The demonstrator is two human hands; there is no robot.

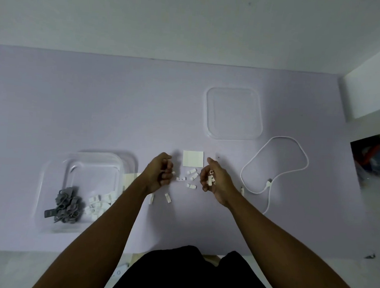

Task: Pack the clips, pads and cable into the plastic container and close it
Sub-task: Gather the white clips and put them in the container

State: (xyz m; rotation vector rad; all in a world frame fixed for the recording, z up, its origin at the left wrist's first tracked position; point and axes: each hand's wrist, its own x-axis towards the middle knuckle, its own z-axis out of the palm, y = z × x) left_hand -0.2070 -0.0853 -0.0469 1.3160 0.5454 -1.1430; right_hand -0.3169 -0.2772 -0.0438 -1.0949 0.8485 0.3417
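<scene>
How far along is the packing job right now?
Partly done: grey clips and some white clips sit in the container. The right hand holds white clips; the left hand is curled. Loose clips, pad, cable and lid remain.

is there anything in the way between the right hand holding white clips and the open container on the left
Only the left hand sits on that line, curled above the table between the right hand and the container. The container's top is open; its lid lies apart, farther back. A few loose white clips lie flat between the hands, too low to block anything.
</scene>
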